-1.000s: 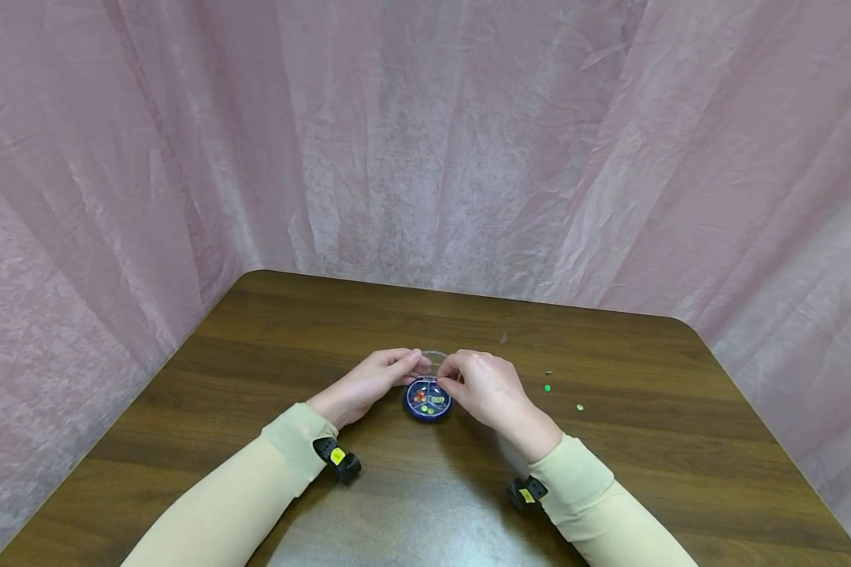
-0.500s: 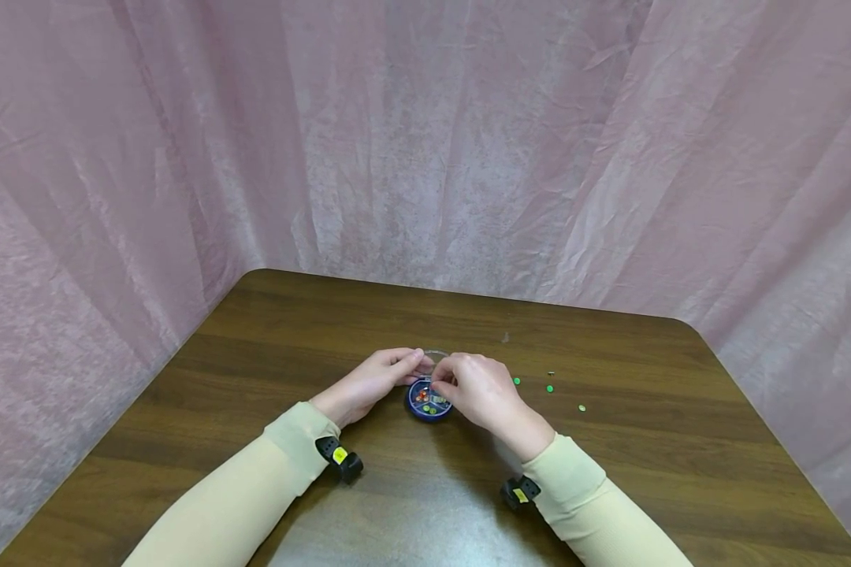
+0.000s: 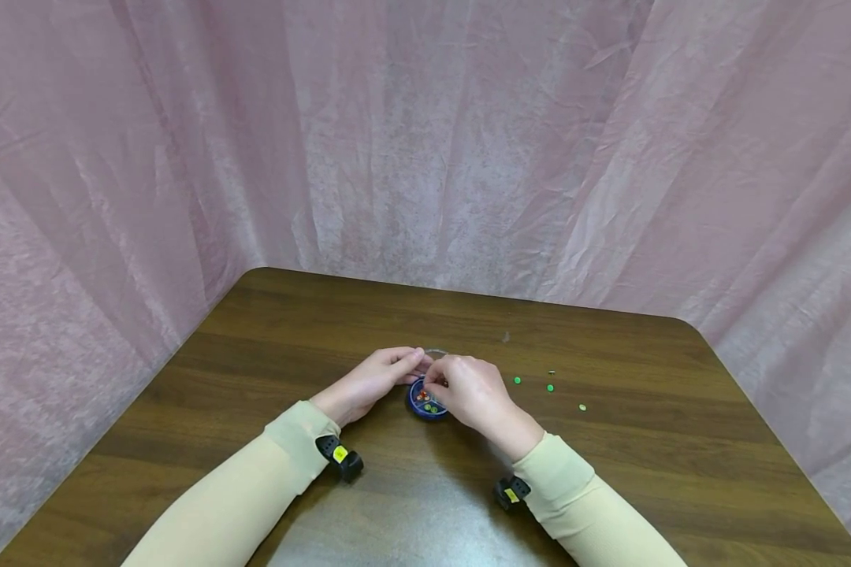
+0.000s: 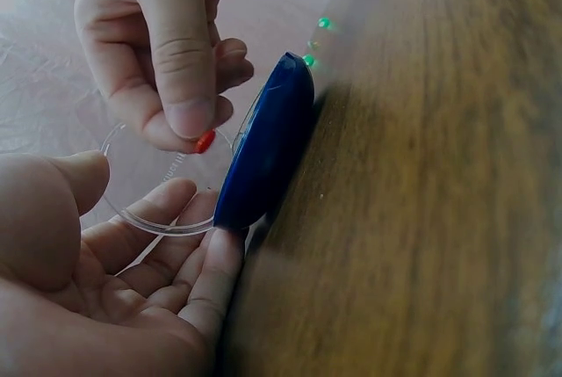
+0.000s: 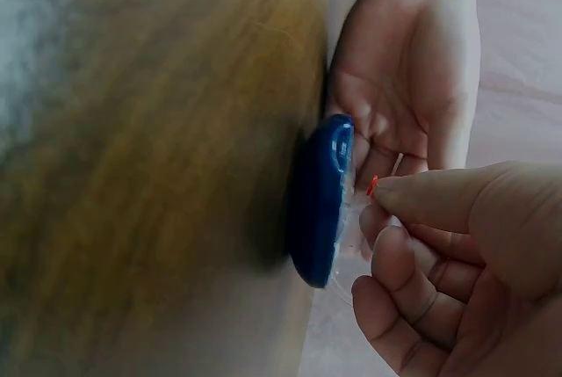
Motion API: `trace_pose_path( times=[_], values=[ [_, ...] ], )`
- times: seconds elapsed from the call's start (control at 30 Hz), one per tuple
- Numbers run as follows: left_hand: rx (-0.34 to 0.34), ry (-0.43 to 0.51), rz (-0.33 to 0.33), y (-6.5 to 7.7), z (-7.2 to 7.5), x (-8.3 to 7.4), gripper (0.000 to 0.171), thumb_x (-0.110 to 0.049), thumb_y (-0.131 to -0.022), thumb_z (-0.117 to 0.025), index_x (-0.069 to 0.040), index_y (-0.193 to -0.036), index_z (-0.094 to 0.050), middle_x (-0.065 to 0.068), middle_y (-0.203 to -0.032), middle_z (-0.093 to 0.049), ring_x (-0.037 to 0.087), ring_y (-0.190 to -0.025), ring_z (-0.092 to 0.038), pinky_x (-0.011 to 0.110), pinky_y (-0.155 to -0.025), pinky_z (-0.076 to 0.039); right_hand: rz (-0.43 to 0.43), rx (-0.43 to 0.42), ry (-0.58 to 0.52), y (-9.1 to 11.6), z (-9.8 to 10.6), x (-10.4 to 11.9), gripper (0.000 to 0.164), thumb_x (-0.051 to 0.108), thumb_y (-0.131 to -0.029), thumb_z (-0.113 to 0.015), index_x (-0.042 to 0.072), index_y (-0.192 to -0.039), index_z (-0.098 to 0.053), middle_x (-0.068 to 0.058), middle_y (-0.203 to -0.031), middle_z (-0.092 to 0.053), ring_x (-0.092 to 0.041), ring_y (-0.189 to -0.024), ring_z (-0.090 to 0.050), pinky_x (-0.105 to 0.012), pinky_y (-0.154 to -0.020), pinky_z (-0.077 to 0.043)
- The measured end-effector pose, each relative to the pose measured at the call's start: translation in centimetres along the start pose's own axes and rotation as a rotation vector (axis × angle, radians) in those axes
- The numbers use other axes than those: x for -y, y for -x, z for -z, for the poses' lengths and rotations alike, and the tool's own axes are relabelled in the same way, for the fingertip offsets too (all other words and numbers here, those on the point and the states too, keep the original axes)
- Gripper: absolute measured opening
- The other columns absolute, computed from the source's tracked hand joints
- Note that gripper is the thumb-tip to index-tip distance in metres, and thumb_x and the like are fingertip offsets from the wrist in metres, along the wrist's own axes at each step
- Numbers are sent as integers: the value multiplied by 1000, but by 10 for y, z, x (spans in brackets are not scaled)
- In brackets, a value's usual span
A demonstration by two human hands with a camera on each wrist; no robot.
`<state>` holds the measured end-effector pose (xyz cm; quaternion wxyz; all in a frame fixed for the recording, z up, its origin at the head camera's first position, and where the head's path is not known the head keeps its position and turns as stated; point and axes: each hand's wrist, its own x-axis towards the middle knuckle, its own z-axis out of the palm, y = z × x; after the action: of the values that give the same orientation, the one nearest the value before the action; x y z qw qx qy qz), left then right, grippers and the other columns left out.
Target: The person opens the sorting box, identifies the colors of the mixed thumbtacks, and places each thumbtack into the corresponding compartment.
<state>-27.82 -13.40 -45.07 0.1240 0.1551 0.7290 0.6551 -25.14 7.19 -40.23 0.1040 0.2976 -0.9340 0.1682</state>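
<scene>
A round blue pill box [image 3: 414, 409] sits on the table, its clear lid [image 4: 149, 225] tipped up and back. Red and green pills show in its divided compartments. My left hand [image 3: 372, 382] is at the far left of the box, fingers extended behind the lid and fingertips right at the box's edge; the thumb stands apart. Over the open box, my right hand [image 3: 477, 391] pinches a small red pill [image 4: 205, 141] between thumb and forefinger. The right hand covers part of the compartments in the head view.
Several small green pills lie on the wooden table [image 3: 645, 457] to the right of the hands, among them one green pill [image 3: 550, 387] and a paler one [image 3: 582, 407]. A pink curtain [image 3: 425, 157] hangs behind the table's far edge.
My right hand has moved left across the box with the red pill, uncovering a green pill on the table. My left hand has stayed in place.
</scene>
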Motion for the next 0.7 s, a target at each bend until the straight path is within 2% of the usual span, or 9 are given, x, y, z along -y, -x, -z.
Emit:
trace_pose_path(
  times=[0.3, 0.7],
  values=[
    [1, -1, 25, 1, 0, -3, 45, -35, -120, -51, -1, -140, -72, 12, -141, -72, 24, -134, -65, 41, -117, -51, 15, -6, 44, 2, -6, 0, 17, 17, -95, -86, 24, -82, -78, 11, -84, -73, -13, -74, -69, -41, -62, -58],
    [3, -6, 26, 2, 0, -3, 47, -36, -120, -51, 0, -141, -71, 12, -142, -72, 25, -136, -64, 43, -118, -51, 23, -23, 60, 1, -10, -2, 19, 18, -96, -86, 25, -80, -78, 12, -83, -71, -12, -70, -66, -39, -60, -56]
  ],
)
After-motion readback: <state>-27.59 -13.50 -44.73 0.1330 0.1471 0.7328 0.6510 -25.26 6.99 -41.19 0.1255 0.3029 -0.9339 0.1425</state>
